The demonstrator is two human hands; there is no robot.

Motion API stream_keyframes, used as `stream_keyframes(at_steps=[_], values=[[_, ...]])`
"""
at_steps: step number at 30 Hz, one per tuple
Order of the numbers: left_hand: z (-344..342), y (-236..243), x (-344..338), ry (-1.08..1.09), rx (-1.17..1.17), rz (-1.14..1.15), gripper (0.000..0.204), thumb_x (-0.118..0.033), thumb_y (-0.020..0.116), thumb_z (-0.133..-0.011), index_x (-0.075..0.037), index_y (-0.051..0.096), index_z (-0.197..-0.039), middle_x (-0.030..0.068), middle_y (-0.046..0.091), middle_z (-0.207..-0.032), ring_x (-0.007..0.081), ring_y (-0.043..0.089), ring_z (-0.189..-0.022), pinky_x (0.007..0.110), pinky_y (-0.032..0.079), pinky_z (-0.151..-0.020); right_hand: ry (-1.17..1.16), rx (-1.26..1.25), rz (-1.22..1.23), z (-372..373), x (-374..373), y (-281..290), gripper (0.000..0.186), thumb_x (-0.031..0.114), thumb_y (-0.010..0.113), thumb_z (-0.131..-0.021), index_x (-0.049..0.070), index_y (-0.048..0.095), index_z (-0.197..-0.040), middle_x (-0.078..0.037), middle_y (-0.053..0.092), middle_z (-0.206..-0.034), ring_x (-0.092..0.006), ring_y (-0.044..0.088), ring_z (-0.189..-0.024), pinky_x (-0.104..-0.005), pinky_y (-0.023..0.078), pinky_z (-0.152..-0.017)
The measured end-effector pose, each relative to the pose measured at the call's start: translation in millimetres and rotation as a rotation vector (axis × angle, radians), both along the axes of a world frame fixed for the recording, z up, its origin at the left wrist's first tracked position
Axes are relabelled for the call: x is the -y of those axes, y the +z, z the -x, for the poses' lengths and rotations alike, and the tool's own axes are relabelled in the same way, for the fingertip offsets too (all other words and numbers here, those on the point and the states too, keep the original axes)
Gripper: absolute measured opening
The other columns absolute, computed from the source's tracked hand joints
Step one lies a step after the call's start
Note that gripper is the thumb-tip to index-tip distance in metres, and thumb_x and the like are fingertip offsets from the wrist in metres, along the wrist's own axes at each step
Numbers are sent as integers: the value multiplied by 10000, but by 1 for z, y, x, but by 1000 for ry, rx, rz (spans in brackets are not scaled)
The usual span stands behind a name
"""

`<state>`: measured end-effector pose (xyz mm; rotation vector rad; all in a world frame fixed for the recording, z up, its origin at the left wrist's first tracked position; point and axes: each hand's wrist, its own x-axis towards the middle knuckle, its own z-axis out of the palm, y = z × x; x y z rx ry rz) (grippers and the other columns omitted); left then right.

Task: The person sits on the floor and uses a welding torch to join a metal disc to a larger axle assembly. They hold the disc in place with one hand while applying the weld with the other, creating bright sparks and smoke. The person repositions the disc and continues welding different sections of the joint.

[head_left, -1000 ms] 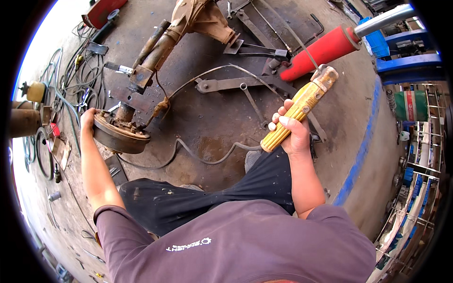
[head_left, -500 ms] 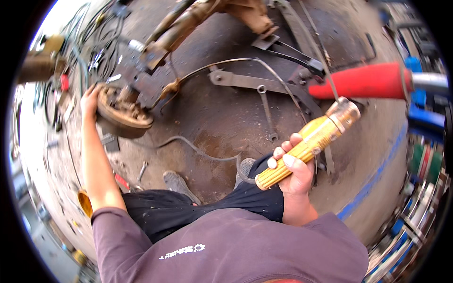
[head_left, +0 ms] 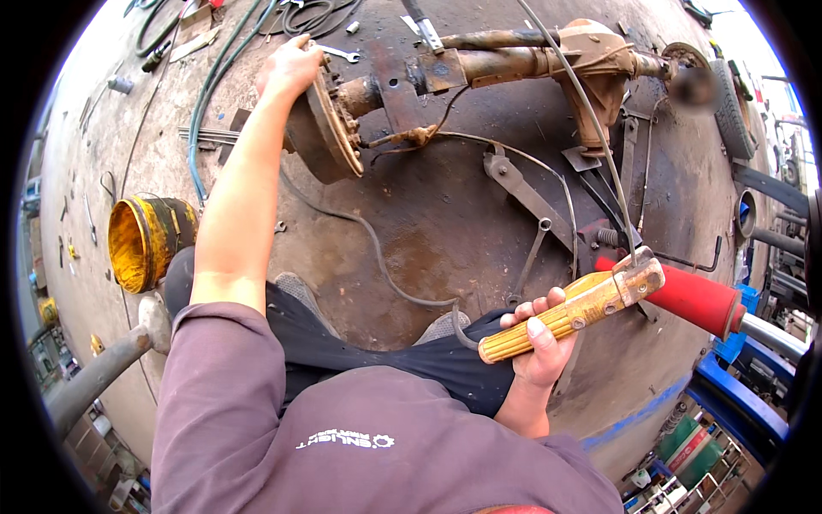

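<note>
My left hand grips the upper edge of a rusty round brake drum at the end of an axle assembly. A dark flat steel plate crosses the axle tube beside the drum. My right hand is closed around the handle of a worn yellow welding electrode holder, low at the right, with a thin rod in its head pointing upward. A dark cable runs from the holder's rear end over the floor.
A red hydraulic cylinder and blue steel frame lie at right. Steel arms and a wrench lie mid-floor. A yellow bucket and grey bar are at left. A tyre stands at the back right.
The view has swung left, bringing the bucket and far axle end in. My left hand and the drum now sit higher and nearer the centre; the holder is tilted flatter.
</note>
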<state>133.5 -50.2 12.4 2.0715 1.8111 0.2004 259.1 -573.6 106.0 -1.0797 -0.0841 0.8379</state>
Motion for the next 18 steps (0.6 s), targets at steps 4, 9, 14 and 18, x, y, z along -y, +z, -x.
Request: stream_keyframes(at_steps=[4, 9, 14, 18], values=[[-11, 17, 16, -69, 9, 47, 517, -449, 463, -950, -216, 606, -1389, 122, 624, -1423, 344, 591, -1312, 472, 459, -1087, -86, 402, 105, 34, -33, 2, 566, -9, 628, -888, 32, 427, -1416, -70, 579, -1109, -238, 648, -1091, -656, 512, -1040], [2, -3, 14, -210, 115, -78, 444, -436, 475, -1006, -160, 578, -1338, 136, 605, -1378, 423, 576, -1245, 523, 459, -1053, -6, 801, 440, 64, -58, 52, 466, -28, 683, -904, -53, 429, -1294, -71, 500, -1047, -169, 596, -858, -370, 593, -728], [10, -6, 22, -170, 224, -124, 475, -457, 512, -993, -177, 590, -1369, 107, 604, -1398, 477, 608, -1134, 532, 486, -999, 158, 1081, 913, 101, -90, 127, 396, 110, 800, -898, -18, 562, -1188, -49, 608, -920, -148, 603, -788, -320, 544, -727], [16, 0, 22, -140, 223, -211, 445, -426, 533, -994, -182, 621, -1356, 99, 606, -1404, 464, 622, -1111, 552, 477, -982, 204, 1353, 859, 114, -146, 138, 439, 268, 856, -872, -16, 636, -1125, -76, 669, -946, -201, 651, -800, -349, 537, -760]])
